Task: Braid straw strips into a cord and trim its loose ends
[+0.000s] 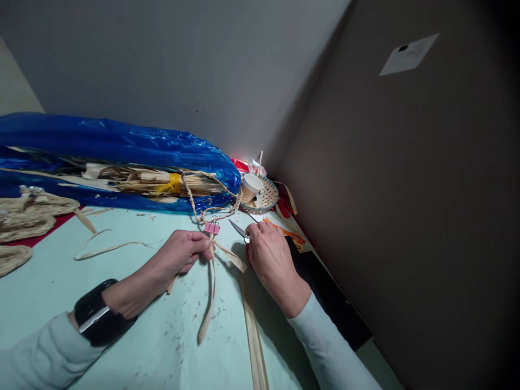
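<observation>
My left hand point(187, 251) pinches pale dried plant strips point(212, 271) just below a pink binder clip point(212, 228). Several strip ends hang loose from the pinch over the table, one toward me and one to the right. My right hand point(270, 257) is closed around a pair of scissors point(239, 230), whose pointed metal blades stick out to the left, near the clip. The scissors' handles are mostly hidden by the fingers. From the clip, a twisted cord point(190, 195) runs up toward a paper cup. A long flat strip point(254, 336) lies between my forearms.
Behind stands a blue plastic bag point(162, 141) with a straw bundle point(138, 181) tied in yellow. The white paper cup point(252, 187) sits at a woven basket point(266, 195). Braided straw pieces point(36, 211) lie left. A black flat object point(325, 298) lies by the right wall.
</observation>
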A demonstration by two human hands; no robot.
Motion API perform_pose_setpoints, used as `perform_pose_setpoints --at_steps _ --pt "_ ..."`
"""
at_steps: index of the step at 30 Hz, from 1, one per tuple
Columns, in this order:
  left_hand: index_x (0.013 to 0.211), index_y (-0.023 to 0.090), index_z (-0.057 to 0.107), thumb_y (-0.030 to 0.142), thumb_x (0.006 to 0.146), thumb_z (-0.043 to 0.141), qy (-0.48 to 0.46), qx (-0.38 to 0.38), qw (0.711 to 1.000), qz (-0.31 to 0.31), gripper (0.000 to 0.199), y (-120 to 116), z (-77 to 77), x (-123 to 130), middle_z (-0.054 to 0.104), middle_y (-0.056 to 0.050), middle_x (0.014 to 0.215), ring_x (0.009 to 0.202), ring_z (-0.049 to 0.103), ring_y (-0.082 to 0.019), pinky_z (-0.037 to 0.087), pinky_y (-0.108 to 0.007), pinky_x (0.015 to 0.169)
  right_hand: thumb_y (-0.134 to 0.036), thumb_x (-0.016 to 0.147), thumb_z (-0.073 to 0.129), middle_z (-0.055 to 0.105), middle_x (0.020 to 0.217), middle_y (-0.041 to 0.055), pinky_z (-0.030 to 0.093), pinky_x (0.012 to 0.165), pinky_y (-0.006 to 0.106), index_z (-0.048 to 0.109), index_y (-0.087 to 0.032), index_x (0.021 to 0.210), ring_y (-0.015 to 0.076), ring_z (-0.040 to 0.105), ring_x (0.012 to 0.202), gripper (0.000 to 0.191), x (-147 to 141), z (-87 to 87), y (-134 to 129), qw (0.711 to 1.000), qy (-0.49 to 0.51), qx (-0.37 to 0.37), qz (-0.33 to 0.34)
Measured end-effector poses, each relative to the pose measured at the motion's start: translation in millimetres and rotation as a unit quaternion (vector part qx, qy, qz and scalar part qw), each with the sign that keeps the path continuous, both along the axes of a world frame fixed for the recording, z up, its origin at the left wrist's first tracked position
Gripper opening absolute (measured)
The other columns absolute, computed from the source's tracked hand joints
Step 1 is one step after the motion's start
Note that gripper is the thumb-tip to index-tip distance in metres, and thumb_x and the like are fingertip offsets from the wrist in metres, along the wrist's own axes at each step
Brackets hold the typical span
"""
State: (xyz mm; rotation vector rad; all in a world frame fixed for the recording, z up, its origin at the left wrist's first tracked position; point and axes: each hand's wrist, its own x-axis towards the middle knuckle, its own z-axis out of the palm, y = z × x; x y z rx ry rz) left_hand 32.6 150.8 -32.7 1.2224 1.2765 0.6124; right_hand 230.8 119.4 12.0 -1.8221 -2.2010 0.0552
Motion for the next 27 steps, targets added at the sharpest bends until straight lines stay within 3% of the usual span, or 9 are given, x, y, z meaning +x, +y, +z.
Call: perform_pose_setpoints --at_steps 6,11,19,22,27 --pt "0.108 0.017 0.066 0.037 0.094 0.064 -0.003 -0.017 1.0 -0.012 0.024 0.6 4.8 -2.4 0.072 -0.004 0.1 0.076 0.069 -0.016 0.059 -0.033 0.064 -0.034 0.104 0.049 0.071 0.094 0.0091 0.04 0.074 0.028 0.07 -0.016 0.103 0.0203 0.063 0.086 0.028 -4.4 7.6 -5.7 0.997 0.028 -0.023 0.062" --pt "0.11 0.017 0.066 0.037 0.094 0.065 0.002 -0.007 1.0 -0.008 0.026 -0.7 1.2 0.2 0.072 -0.005 0.107 0.082 0.07 -0.018 0.06 -0.036 0.069 -0.017 0.1 0.051 0.07 0.084 0.0089 0.037 0.07 0.029 0.07 -0.015 0.087 0.0205 0.062 0.081 0.023 -22.9 2.3 -16.2 0.996 0.034 -0.025 0.084" --pt "0.114 0.018 0.065 0.039 0.094 0.064 -0.015 0.009 1.0 -0.017 0.029 4.0 -12.8 -3.5 0.071 -0.006 0.111 0.087 0.07 -0.021 0.061 -0.04 0.074 -0.008 0.094 0.051 0.069 0.101 0.0142 0.04 0.077 0.036 0.066 -0.011 0.105 0.0259 0.059 0.089 0.02 -59.4 -30.2 -34.9 0.99 0.059 -0.005 0.125" --pt "0.116 0.018 0.064 0.04 0.094 0.063 -0.031 0.006 0.999 -0.024 0.03 3.0 -10.2 -4.2 0.071 -0.006 0.112 0.088 0.07 -0.021 0.061 -0.041 0.075 -0.013 0.098 0.049 0.07 0.098 0.012 0.041 0.079 0.034 0.068 -0.013 0.102 0.0241 0.059 0.09 0.019 -52.8 -23.5 -25.5 0.988 0.092 -0.015 0.124" --pt "0.116 0.018 0.064 0.037 0.094 0.064 -0.049 -0.01 0.998 -0.049 0.029 1.8 2.4 -1.8 0.07 -0.007 0.115 0.092 0.07 -0.022 0.06 -0.042 0.079 -0.021 0.103 0.045 0.071 0.097 0.011 0.045 0.078 0.033 0.065 -0.012 0.108 0.0217 0.064 0.09 0.023 -34.5 -9.0 -4.9 0.983 0.166 -0.046 0.059"
